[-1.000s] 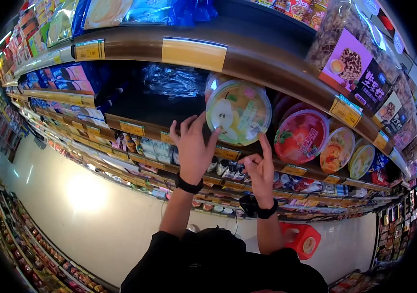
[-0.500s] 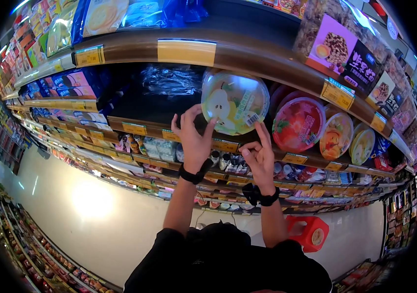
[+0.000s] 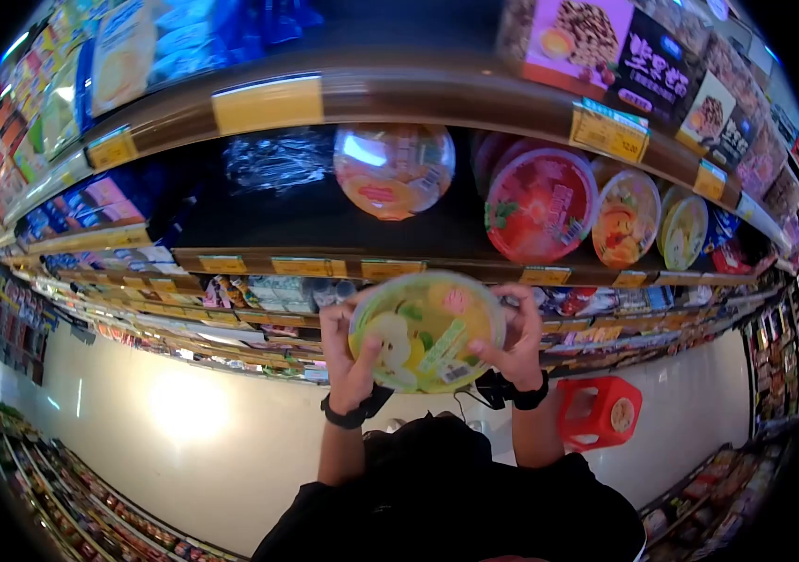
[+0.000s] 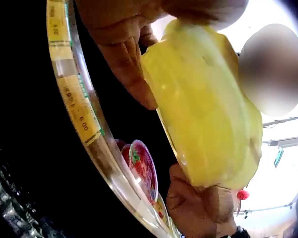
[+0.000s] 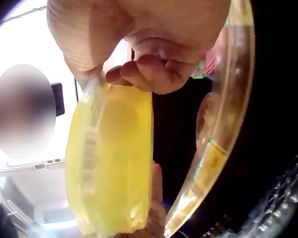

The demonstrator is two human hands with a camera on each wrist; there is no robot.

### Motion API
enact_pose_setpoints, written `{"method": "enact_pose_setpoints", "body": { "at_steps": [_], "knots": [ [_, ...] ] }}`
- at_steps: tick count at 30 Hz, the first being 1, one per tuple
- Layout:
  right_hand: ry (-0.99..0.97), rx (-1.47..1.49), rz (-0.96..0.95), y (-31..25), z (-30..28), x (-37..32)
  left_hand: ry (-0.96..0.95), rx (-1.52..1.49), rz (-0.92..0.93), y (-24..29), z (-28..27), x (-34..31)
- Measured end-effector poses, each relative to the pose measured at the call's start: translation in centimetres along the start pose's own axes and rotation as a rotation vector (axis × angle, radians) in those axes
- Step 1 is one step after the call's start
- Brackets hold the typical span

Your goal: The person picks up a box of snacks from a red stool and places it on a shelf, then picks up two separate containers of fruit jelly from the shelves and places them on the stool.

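Both hands hold a round, shallow fruit tub [image 3: 432, 318] with a pear on its lid and yellow contents, out in front of the shelf. My left hand [image 3: 343, 356] grips its left side, thumb over the lid. At the opposite side my right hand [image 3: 519, 342] grips the rim, its thumb likewise on the lid. In the left wrist view the yellow tub [image 4: 203, 109] shows from its side, between the two hands. The right wrist view shows the tub [image 5: 114, 158] beneath the right hand's curled fingers [image 5: 161, 74].
An orange-lidded tub [image 3: 395, 173] stands on the shelf behind. To its right are a red strawberry tub [image 3: 542, 206] and further tubs. Price tags line the shelf edge [image 3: 456, 270]. A red stool [image 3: 596, 393] stands on the floor at the right.
The pear tub has come off the shelf, down and toward the body, now in both hands' grip. The orange-lidded tub behind it is exposed.
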State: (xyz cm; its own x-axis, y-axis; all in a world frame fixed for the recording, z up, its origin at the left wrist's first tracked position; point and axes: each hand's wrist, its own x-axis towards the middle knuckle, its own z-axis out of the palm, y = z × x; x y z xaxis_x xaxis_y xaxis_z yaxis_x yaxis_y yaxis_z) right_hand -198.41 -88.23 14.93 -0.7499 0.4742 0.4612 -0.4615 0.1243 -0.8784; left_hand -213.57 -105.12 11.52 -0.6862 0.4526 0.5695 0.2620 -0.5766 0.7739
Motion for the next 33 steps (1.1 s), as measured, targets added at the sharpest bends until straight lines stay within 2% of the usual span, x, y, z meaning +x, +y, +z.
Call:
{"method": "enact_pose_setpoints", "body": {
  "at_steps": [2,5,9,11,13,15,17,19,21,23,24,27,28,31,32,33],
  "knots": [
    [-0.040,-0.015,0.183,-0.3,-1.4,-1.8,-0.040,0.032,-0.123,-0.9,-0.2,-2.1],
    [-0.055,-0.023,0.341,1.8,-3.6,-5.0,-0.077,0.081,-0.366,-1.2,1.0,-3.6],
    [0.034,-0.176,0.386,3.1,-6.2,-9.2,-0.373,0.245,-0.594,-4.4,2.2,-5.5],
    [0.016,-0.415,0.449,2.7,-8.2,-11.5,-0.477,0.215,-0.678,-6.7,3.3,-7.4],
    [0.012,-0.551,0.549,0.4,-9.8,-12.4,-0.586,0.165,-0.746,-8.8,4.9,-8.5],
    [0.129,-0.521,0.503,1.1,-11.7,-15.2,-0.711,0.176,-0.749,-10.3,7.3,-8.9],
    [0.237,-0.471,0.433,2.6,-13.7,-18.9,-0.828,0.169,-0.782,-10.7,10.2,-8.9],
    [0.350,-0.489,0.553,1.1,-15.4,-20.7,-0.935,0.152,-0.830,-10.3,14.2,-7.7],
    [0.429,-0.511,0.651,-1.3,-17.5,-21.8,-0.944,0.121,-0.831,-12.1,17.1,-8.8],
    [0.538,-0.428,0.595,-2.4,-19.9,-24.1,-0.984,0.150,-0.851,-13.9,20.4,-9.8],
    [0.584,-0.396,0.551,-3.3,-21.0,-25.1,-0.943,0.083,-0.850,-14.2,22.7,-10.5],
    [0.733,-0.286,0.426,-5.0,-24.4,-28.9,-0.827,-0.055,-1.148,-15.4,28.4,-13.0],
    [0.781,-0.249,0.385,-5.4,-25.5,-30.3,-0.833,-0.090,-1.140,-16.1,30.5,-14.1],
    [0.882,-0.173,0.513,-6.3,-28.4,-35.3,-0.887,-0.122,-1.324,-16.8,36.5,-16.6],
    [0.897,-0.122,0.536,-5.2,-29.5,-37.7,-1.003,-0.068,-1.263,-16.7,38.4,-17.2],
    [0.940,-0.152,0.524,-5.1,-30.2,-39.4,-1.036,-0.056,-1.277,-17.1,40.0,-18.2]
  ]
}}
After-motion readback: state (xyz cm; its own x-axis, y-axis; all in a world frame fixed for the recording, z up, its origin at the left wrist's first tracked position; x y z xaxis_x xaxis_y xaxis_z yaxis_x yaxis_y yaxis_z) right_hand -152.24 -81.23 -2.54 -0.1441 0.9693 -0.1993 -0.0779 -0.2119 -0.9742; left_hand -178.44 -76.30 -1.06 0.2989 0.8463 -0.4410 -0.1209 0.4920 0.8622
